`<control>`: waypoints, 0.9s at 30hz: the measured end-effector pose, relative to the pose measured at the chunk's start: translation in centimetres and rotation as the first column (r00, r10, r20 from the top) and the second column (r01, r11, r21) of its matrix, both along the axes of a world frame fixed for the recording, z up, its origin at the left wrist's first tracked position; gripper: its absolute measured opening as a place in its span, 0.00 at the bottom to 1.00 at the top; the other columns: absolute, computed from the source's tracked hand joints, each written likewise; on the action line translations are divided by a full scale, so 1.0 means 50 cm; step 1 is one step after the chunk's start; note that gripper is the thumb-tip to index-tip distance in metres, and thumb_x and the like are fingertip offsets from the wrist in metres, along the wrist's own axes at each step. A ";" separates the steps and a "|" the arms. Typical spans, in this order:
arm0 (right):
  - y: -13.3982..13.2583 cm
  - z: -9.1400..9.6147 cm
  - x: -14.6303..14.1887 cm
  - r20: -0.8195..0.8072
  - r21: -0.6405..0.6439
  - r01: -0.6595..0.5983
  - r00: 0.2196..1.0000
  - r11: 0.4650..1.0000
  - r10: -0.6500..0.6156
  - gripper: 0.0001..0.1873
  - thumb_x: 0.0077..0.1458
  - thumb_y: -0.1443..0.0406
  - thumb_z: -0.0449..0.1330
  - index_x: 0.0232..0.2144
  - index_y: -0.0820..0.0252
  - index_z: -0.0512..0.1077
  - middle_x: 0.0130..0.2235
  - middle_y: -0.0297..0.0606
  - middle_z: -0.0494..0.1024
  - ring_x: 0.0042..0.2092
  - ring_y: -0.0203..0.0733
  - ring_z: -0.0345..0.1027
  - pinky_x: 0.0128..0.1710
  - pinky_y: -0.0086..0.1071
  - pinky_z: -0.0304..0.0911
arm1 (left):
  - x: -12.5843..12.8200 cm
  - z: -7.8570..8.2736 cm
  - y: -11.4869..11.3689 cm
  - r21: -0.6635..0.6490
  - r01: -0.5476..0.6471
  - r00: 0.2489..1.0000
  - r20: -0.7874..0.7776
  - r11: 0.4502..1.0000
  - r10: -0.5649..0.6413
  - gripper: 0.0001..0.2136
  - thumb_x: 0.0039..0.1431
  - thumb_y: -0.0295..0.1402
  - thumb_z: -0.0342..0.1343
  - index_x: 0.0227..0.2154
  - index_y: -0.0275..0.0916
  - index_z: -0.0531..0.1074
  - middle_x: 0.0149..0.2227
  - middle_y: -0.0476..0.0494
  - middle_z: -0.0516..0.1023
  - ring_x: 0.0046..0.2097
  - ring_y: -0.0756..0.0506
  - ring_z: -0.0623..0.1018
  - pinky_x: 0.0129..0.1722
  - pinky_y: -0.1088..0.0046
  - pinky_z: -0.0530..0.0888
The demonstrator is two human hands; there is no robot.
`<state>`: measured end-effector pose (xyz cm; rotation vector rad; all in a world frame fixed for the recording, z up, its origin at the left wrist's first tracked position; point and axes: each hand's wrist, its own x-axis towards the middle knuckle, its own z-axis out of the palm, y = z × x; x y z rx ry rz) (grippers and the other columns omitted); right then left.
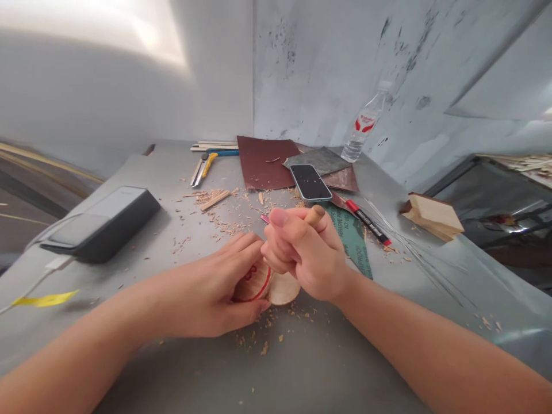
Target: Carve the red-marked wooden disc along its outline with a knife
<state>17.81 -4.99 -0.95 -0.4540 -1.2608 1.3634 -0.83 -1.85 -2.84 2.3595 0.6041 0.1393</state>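
My left hand (pixel 228 287) is closed on a rounded piece of pale wood (pixel 254 286) low over the middle of the table. Red marker lines and marks show on its face. A second light, round wooden surface (pixel 284 288) shows right beside it; whether the two are one piece I cannot tell. My right hand (pixel 304 250) is wrapped in a fist around a wooden-handled carving tool (pixel 315 215), just right of my left hand. The handle's end sticks out above the fist, and the tool's working end is hidden. Wood shavings (pixel 265 347) lie scattered below.
Behind my hands are a phone (pixel 310 183), brown sandpaper (pixel 263 164), green sandpaper (pixel 356 244), a red-capped marker (pixel 368 223) and a utility knife (pixel 202 168). A water bottle (pixel 365 126) stands at the back. A dark device (pixel 106 221) sits left, a wood block (pixel 432 215) right, near thin wires (pixel 414 247).
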 end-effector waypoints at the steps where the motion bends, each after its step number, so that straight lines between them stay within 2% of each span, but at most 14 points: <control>1: 0.000 -0.001 0.000 -0.006 -0.008 0.010 1.000 1.000 -0.010 0.35 0.67 0.56 0.63 0.14 0.59 0.50 0.16 0.24 0.47 0.19 0.27 0.39 0.18 0.28 0.40 | -0.001 0.000 0.000 -0.003 -0.004 1.000 -0.007 1.000 0.004 0.08 0.61 0.36 0.58 0.36 0.42 0.64 0.38 0.47 0.70 0.40 0.44 0.72 0.40 0.66 0.73; 4: -0.002 -0.006 0.000 -0.025 -0.005 0.016 1.000 1.000 -0.016 0.35 0.67 0.56 0.63 0.15 0.58 0.50 0.16 0.23 0.47 0.19 0.27 0.38 0.17 0.29 0.39 | -0.001 0.000 0.000 0.004 -0.009 1.000 -0.022 1.000 0.009 0.08 0.61 0.36 0.57 0.37 0.42 0.64 0.39 0.47 0.69 0.40 0.44 0.71 0.40 0.66 0.72; 8: -0.005 -0.018 -0.001 0.027 -0.033 -0.084 0.996 0.996 0.085 0.33 0.68 0.56 0.62 0.17 0.58 0.52 0.17 0.23 0.50 0.19 0.26 0.40 0.18 0.28 0.40 | 0.003 0.003 -0.001 0.038 0.007 1.000 0.004 0.999 -0.007 0.07 0.60 0.32 0.56 0.38 0.42 0.63 0.40 0.46 0.69 0.43 0.42 0.71 0.42 0.66 0.72; 13: -0.002 -0.007 -0.001 0.009 0.025 0.008 1.000 1.000 -0.008 0.33 0.69 0.58 0.61 0.15 0.59 0.52 0.17 0.24 0.50 0.20 0.27 0.40 0.18 0.28 0.41 | 0.002 0.001 -0.001 0.010 -0.009 1.000 -0.030 1.000 0.009 0.08 0.60 0.34 0.56 0.35 0.43 0.60 0.38 0.47 0.67 0.40 0.43 0.70 0.39 0.66 0.71; 17: 0.003 0.002 0.002 0.041 0.002 -0.014 0.999 1.000 0.014 0.35 0.67 0.56 0.63 0.15 0.59 0.51 0.17 0.24 0.48 0.19 0.27 0.39 0.18 0.28 0.40 | 0.002 0.006 -0.003 0.011 0.003 1.000 -0.025 1.000 -0.002 0.07 0.60 0.32 0.55 0.36 0.42 0.61 0.40 0.46 0.68 0.42 0.43 0.70 0.42 0.65 0.72; 21: -0.004 0.000 0.003 0.006 0.051 0.035 0.999 0.998 -0.036 0.33 0.70 0.59 0.59 0.16 0.59 0.51 0.17 0.25 0.50 0.20 0.28 0.40 0.19 0.28 0.41 | 0.005 0.015 -0.005 0.006 0.004 0.998 -0.067 1.000 -0.003 0.07 0.60 0.33 0.54 0.38 0.42 0.61 0.40 0.44 0.68 0.41 0.43 0.70 0.42 0.62 0.74; 23: -0.008 -0.005 0.002 0.006 0.037 0.013 1.000 0.999 -0.013 0.32 0.70 0.60 0.58 0.16 0.58 0.52 0.18 0.24 0.51 0.20 0.28 0.40 0.19 0.29 0.41 | 0.005 0.016 -0.005 0.022 0.018 0.999 -0.047 1.000 -0.017 0.07 0.60 0.34 0.54 0.37 0.42 0.61 0.40 0.45 0.69 0.41 0.42 0.71 0.42 0.62 0.73; 25: -0.010 -0.012 0.001 0.040 -0.003 -0.047 0.998 0.999 0.047 0.31 0.67 0.59 0.62 0.17 0.57 0.52 0.18 0.23 0.50 0.20 0.28 0.40 0.18 0.28 0.41 | 0.006 0.016 -0.003 0.045 0.040 0.999 -0.004 0.998 -0.040 0.08 0.59 0.32 0.54 0.39 0.42 0.62 0.41 0.44 0.70 0.44 0.41 0.71 0.44 0.62 0.73; 27: -0.008 -0.014 0.000 0.050 -0.006 -0.054 0.997 0.999 0.054 0.32 0.66 0.57 0.64 0.16 0.57 0.52 0.18 0.23 0.49 0.20 0.28 0.40 0.18 0.28 0.41 | 0.006 0.014 -0.002 0.039 0.038 0.999 -0.005 0.999 -0.038 0.09 0.58 0.30 0.54 0.41 0.42 0.63 0.42 0.44 0.70 0.45 0.41 0.72 0.44 0.63 0.74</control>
